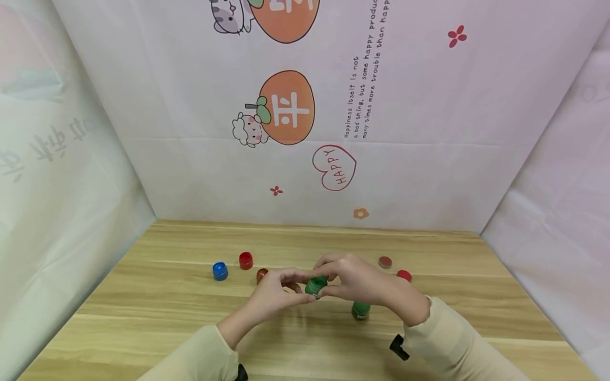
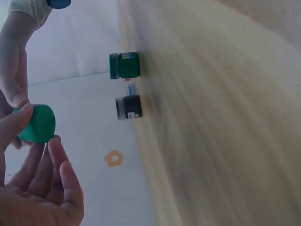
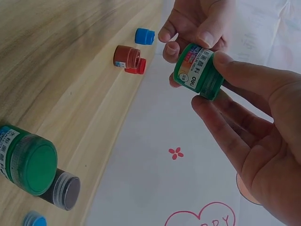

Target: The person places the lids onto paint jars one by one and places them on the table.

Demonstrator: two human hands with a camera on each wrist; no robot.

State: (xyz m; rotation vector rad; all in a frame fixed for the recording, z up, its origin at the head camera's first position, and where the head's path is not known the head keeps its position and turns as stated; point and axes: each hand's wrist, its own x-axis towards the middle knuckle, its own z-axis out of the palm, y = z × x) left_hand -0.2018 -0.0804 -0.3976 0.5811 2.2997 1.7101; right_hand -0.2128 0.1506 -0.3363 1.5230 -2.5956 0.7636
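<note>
Both hands meet around a small green paint jar [image 1: 316, 286], held above the wooden table. My left hand [image 1: 281, 288] pinches the body of the jar between thumb and fingers. My right hand [image 1: 355, 280] grips its other end; in the right wrist view the thumb and fingertips lie at the translucent rim. A white label with printed text faces the right wrist camera on this jar [image 3: 195, 66]. The smooth green base [image 2: 43, 123] shows in the left wrist view. Below the right hand, a second green jar [image 1: 360, 310] stands on the table.
Left of the hands stand a blue jar [image 1: 220, 271], a red jar [image 1: 245, 260] and a brown jar [image 1: 262, 275], partly hidden. On the right lie a brown lid [image 1: 385, 262] and a red lid [image 1: 404, 275]. A dark jar [image 2: 129, 107] stands near the second green one. Printed white sheets surround the table.
</note>
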